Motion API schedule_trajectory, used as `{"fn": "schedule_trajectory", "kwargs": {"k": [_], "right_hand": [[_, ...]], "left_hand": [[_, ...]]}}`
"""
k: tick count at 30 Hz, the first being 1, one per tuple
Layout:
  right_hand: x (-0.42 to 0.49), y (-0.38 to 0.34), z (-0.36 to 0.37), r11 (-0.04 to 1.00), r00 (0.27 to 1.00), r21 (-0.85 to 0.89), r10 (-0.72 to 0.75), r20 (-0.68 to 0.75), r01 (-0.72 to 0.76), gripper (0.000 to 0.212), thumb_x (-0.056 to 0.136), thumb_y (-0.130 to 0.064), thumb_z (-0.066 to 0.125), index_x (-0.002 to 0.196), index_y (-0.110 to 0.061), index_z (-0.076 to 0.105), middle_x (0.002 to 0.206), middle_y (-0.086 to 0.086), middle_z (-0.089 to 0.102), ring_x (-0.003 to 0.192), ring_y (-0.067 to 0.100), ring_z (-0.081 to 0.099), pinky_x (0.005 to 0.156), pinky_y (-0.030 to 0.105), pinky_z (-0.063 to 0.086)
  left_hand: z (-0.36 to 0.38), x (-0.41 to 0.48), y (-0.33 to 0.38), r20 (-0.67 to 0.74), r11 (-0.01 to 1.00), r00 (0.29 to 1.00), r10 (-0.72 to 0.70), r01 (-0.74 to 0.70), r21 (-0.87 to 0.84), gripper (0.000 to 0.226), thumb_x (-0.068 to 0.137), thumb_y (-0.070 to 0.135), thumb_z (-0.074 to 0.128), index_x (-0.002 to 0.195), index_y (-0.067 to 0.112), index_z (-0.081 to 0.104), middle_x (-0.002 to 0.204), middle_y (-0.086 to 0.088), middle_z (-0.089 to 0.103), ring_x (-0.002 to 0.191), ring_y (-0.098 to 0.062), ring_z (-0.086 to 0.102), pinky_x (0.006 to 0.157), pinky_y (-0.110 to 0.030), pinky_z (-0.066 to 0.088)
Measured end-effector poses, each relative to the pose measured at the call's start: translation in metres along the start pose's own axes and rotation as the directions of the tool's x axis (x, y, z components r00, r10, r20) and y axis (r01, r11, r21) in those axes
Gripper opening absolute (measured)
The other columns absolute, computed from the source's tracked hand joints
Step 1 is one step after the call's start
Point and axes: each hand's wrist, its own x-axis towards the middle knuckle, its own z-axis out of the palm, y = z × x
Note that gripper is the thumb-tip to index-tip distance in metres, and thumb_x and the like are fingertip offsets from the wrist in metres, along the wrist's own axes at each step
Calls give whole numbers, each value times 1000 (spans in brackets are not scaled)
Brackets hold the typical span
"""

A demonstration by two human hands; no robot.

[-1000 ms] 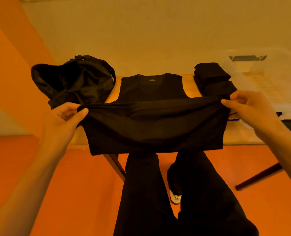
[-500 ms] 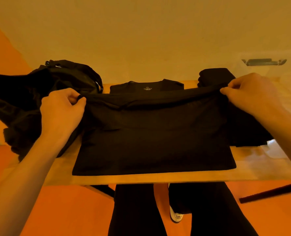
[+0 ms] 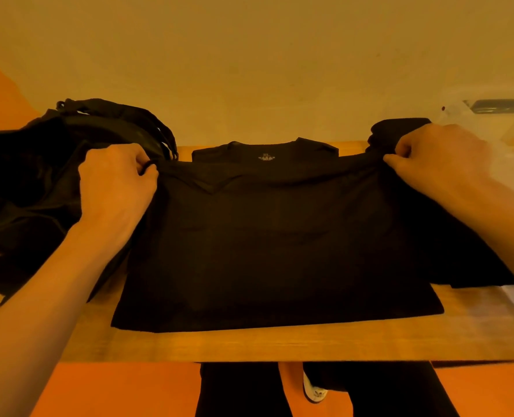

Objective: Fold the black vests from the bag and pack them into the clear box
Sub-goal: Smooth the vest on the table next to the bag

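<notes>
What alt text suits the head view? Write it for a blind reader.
The left hand and right hand pinch the folded-over edge of a black vest on a wooden table, one at each side. A black bag lies left; folded black cloth and a clear box lie right.

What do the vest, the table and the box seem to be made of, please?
The vest looks like soft matte fabric, likely knit: it creases where it is pinched. The table seems wood or wood-look laminate, smooth with a soft sheen. The box looks like clear, slightly glossy plastic; the table shows through it.
</notes>
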Motion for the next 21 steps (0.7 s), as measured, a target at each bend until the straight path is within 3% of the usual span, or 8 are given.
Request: {"fn": "schedule_trajectory", "kwargs": {"k": [5,8,10,12,13,15,17,21], "right_hand": [[-16,-11,10,988,986,-132,-93,-136,75,28,94,-35,67,112,-14,65,87,7,64,79,26,61,61,37,48],[-71,-27,21,958,956,-122,-273,-108,260,28,95,-37,60,114,-17,64,97,4,61,87,22,60,59,34,50],[-113,-37,36,924,923,-58,-381,-60,378,31,95,-42,55,113,-19,68,103,2,63,92,19,62,60,29,50],[-142,-43,55,920,921,-25,-390,18,390,50,102,-53,42,132,-20,63,132,7,62,122,25,59,90,36,56],[-152,-44,63,930,928,-44,-361,94,366,62,103,-60,30,145,-19,53,149,10,51,139,28,47,109,41,46],[-165,-41,74,953,937,-64,-277,214,296,81,98,-71,3,159,-22,25,166,11,21,154,27,16,123,44,22],[-174,-34,79,964,936,-64,-232,265,257,85,93,-74,-12,161,-27,10,168,7,5,155,23,1,125,44,11],[-189,-28,72,965,926,-85,-211,314,249,85,91,-76,-12,161,-30,7,169,5,3,155,22,0,125,43,10]], "left_hand": [[1,-21,9,35,998,997,68,-68,-13,30,93,21,72,119,8,66,118,-11,57,94,-23,61,83,-39,52],[-4,-77,16,159,976,966,202,-185,-113,34,94,39,63,118,15,66,117,-1,52,85,-9,56,77,-29,49],[3,-114,17,295,959,913,282,-265,-98,55,94,55,49,131,17,63,136,-3,50,115,-20,56,92,-38,52],[17,-139,10,419,944,859,293,-330,17,71,99,68,30,154,23,41,163,-8,28,149,-30,29,114,-47,36],[22,-147,5,474,941,841,262,-332,68,77,99,73,17,160,28,24,169,-9,12,156,-30,11,121,-47,24],[28,-159,-5,512,938,834,203,-316,143,84,92,79,-6,161,33,1,170,-7,-8,156,-26,-10,126,-45,5],[29,-169,-9,514,934,837,186,-313,171,88,89,82,-10,161,33,-1,169,-9,-7,156,-27,-11,127,-46,2],[15,-189,-5,573,947,806,152,-284,148,85,91,83,-1,162,36,6,169,-12,-1,156,-32,-7,126,-50,4]]}}
